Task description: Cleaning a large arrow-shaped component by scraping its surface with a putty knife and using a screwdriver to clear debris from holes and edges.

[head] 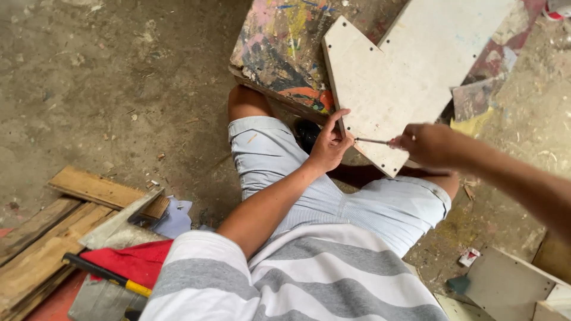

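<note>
- The person sits on the concrete floor (119, 89) with knees apart, and a pale cut board (386, 83) leans toward them, its lower corner resting between the knees.
- The left hand (329, 144) is closed on the board's near edge, thumb on the face and fingers wrapped behind, steadying it.
- The right hand (428, 144) is closed round the handle of a thin metal tool (372, 141), most likely a screwdriver or an awl; the handle itself is hidden in the fist.
- The tool's tip lies at the board's edge just beside the left thumb, with the shaft roughly level and pointing leftward.
- Small dark holes show along the board's lower edge, so the step in hand looks like working a hole or a screw at that edge.
- As a judgement, the next move calls for keeping the shaft in line with the hole, pressing steadily, and holding the board firm so the tip does not slip toward the left thumb.
- A paint-splashed panel (279, 47) lies behind the board.
- To the person's left lie wooden planks (53, 238), a red cloth (134, 261) and a tool with a black and yellow handle (107, 275), all well apart from both hands.
</note>
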